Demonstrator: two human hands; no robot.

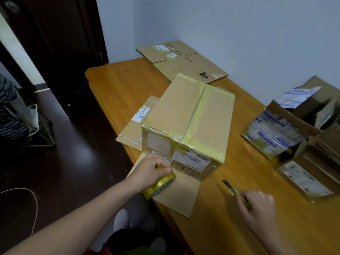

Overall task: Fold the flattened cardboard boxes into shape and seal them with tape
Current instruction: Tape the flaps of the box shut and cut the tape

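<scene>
A room at home, serving as my parcel-packing corner.

I stand at a honey-coloured wooden desk [114,83] set along a plain pale wall [239,34], with a dark wooden door [60,43] and a glossy dark wood floor [73,172] to my left, which looks domestic rather than like a warehouse. A folding stand [46,131] with a white bag [32,116] hung on it stands on the floor, and a loose cord [35,203] lies there too. On the desk are flattened cardboard boxes [184,61] with shipping labels, one taped box [187,118] and, at the right, torn-open used boxes [287,129].
</scene>
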